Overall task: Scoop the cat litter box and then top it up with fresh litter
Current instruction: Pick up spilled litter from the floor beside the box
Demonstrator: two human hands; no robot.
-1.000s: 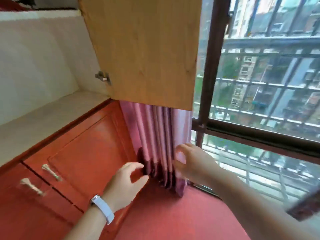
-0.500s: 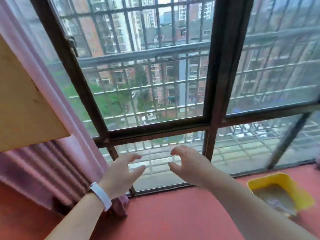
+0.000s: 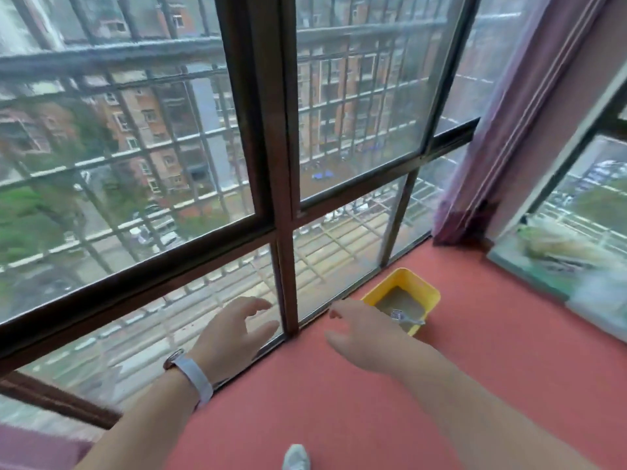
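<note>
While both hands hang open and empty, left hand [image 3: 234,337], right hand [image 3: 364,337], yellow litter box [image 3: 428,301], scoop [image 3: 405,318] inside.

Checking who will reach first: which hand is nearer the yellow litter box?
Right. The right hand hovers just short of the yellow litter box, beside its near-left corner; the left hand is farther left, by the window frame.
</note>
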